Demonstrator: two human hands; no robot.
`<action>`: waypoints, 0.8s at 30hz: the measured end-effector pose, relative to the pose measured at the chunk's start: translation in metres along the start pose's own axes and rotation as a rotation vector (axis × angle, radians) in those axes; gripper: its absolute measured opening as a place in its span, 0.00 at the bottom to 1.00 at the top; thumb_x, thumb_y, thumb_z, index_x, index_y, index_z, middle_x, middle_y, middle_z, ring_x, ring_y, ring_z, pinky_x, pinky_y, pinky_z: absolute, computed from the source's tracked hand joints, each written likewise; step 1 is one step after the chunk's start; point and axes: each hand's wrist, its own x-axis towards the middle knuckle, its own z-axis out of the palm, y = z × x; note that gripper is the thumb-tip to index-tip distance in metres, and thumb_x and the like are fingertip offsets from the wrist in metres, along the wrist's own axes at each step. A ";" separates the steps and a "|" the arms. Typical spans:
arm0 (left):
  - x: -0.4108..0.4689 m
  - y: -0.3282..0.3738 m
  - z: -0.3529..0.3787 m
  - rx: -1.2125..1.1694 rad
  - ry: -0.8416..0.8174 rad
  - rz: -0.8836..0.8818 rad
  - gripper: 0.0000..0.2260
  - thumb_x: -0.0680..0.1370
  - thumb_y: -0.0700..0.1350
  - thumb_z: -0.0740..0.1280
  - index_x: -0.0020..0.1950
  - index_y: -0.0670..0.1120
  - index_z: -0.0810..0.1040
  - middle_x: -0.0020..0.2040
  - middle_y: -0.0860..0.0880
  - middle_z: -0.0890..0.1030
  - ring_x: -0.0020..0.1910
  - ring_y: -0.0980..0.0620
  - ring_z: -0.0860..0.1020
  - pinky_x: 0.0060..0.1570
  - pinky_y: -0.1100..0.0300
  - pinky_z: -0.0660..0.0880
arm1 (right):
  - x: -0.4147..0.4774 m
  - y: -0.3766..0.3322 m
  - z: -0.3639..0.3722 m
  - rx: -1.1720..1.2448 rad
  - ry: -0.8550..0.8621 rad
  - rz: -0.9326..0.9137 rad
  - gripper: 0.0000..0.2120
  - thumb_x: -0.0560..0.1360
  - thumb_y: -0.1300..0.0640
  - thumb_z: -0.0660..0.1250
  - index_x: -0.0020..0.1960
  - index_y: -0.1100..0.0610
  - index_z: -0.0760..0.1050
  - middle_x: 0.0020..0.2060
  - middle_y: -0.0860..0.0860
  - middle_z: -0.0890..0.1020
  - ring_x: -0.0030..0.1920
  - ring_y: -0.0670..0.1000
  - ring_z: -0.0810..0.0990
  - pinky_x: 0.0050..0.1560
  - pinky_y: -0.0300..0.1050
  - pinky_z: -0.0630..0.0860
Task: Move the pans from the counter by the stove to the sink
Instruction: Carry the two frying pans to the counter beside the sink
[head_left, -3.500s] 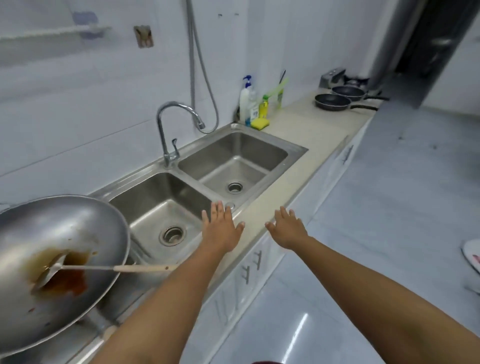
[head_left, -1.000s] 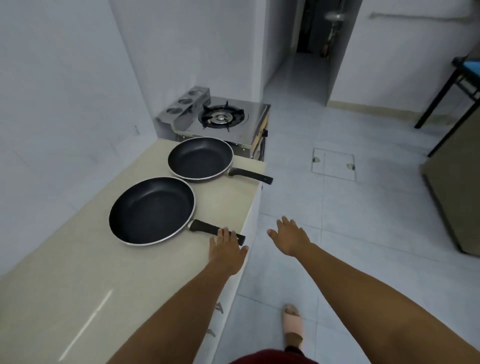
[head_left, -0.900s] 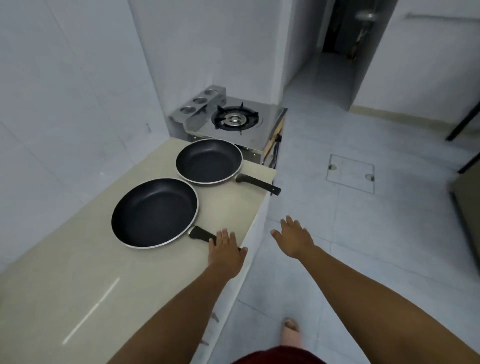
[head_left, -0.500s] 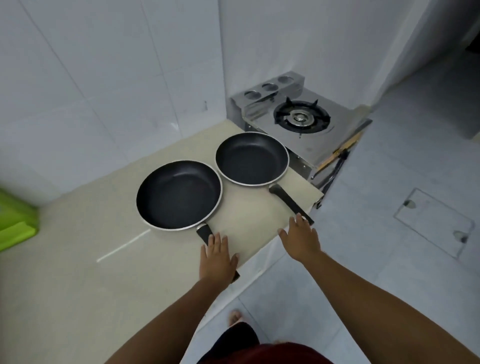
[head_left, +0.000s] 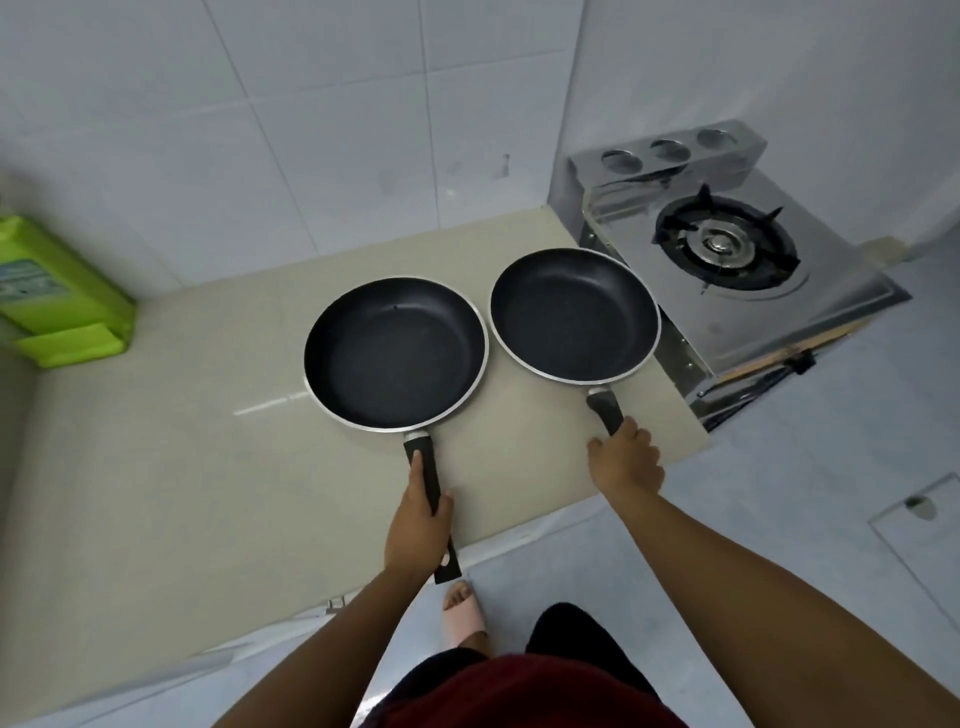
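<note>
Dim, cool light; soft blur, edges bowed by wide lens

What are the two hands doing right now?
Left hand: closed around the left pan handle.
Right hand: closed on the right pan handle.

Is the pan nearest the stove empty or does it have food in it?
Empty. The right pan shows only its bare dark nonstick inside, with no food or liquid. It sits flat on the counter, handle under the right hand.

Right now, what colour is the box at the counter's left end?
Bright green box, seen in the head view.
</note>
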 end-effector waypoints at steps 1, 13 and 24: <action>0.001 0.000 0.001 -0.041 0.004 -0.035 0.31 0.83 0.47 0.61 0.82 0.52 0.49 0.74 0.43 0.71 0.64 0.39 0.76 0.59 0.50 0.74 | 0.010 0.000 -0.001 0.105 -0.036 0.039 0.28 0.80 0.44 0.61 0.71 0.62 0.65 0.64 0.61 0.75 0.61 0.63 0.76 0.57 0.55 0.74; 0.010 0.029 0.033 -0.254 0.306 -0.399 0.19 0.81 0.51 0.62 0.70 0.48 0.71 0.46 0.50 0.78 0.40 0.46 0.75 0.46 0.51 0.76 | 0.062 0.028 -0.018 0.582 -0.464 0.177 0.27 0.74 0.35 0.66 0.28 0.56 0.69 0.21 0.52 0.73 0.23 0.51 0.69 0.30 0.45 0.70; -0.019 0.062 0.073 -0.720 0.526 -0.580 0.22 0.78 0.59 0.64 0.33 0.43 0.75 0.25 0.48 0.73 0.21 0.51 0.69 0.22 0.62 0.68 | 0.077 0.051 -0.032 0.459 -0.342 0.024 0.30 0.71 0.32 0.66 0.28 0.58 0.70 0.21 0.53 0.74 0.22 0.52 0.70 0.28 0.42 0.71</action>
